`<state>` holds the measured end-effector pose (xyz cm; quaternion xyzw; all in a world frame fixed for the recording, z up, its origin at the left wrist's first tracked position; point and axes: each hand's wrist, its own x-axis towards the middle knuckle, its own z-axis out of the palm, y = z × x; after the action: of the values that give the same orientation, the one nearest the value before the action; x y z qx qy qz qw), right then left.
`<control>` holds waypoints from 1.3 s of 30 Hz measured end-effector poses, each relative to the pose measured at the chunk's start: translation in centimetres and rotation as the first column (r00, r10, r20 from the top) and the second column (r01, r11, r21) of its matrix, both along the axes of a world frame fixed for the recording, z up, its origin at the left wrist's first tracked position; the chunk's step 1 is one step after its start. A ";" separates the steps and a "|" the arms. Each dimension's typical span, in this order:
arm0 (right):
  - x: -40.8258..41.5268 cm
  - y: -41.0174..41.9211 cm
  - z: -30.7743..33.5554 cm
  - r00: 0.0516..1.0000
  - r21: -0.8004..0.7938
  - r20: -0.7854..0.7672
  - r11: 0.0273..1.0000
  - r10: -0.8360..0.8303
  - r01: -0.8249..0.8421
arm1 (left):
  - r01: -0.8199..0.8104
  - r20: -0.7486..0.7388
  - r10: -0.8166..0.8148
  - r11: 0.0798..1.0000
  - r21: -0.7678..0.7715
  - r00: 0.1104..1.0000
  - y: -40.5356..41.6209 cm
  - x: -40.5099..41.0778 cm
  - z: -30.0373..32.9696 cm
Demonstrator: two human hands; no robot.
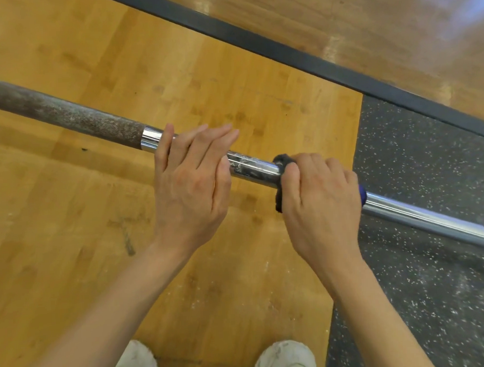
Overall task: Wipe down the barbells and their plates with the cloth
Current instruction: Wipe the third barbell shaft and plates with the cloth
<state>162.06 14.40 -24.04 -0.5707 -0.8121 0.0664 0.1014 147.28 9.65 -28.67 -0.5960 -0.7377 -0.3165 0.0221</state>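
Observation:
A chrome barbell (254,169) crosses the view from upper left to lower right, raised above the floor. Its left stretch is dull, rough knurling (66,116). My left hand (192,182) rests on the bar with straight fingers laid over it, just right of the knurling's end. My right hand (316,199) grips a dark blue cloth (280,165) wrapped around the shaft. A bit of the cloth also shows at the hand's right side. No plates are in view.
Below lies a wooden platform floor (98,217), with black speckled rubber matting (419,259) to the right. A dark strip (285,56) runs diagonally across the top. My two white shoes (284,359) stand at the bottom edge.

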 end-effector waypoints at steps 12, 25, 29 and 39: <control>-1.4 3.3 3.7 0.880 -0.522 0.272 0.827 0.391 -0.206 | -0.015 -0.017 0.015 1.000 -0.001 1.000 -1.3 0.4 -0.6; -3.0 0.3 0.2 0.970 -0.103 0.186 0.985 0.157 -0.139 | 0.013 -0.035 -0.015 0.998 -0.057 0.999 -1.9 0.3 -0.3; -2.3 -3.6 -2.6 0.991 0.122 -0.104 0.990 0.088 -0.075 | 0.043 -0.033 -0.045 0.997 -0.072 0.998 -1.8 0.0 0.0; -4.7 3.0 0.8 0.971 -0.226 0.227 0.974 0.068 -0.015 | 0.048 0.089 -0.050 0.998 0.029 0.995 -2.4 -2.4 1.2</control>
<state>157.35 17.38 -23.26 -0.5650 -0.8178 0.0914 -0.0606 144.93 7.26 -27.43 -0.5988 -0.7187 -0.3532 -0.0107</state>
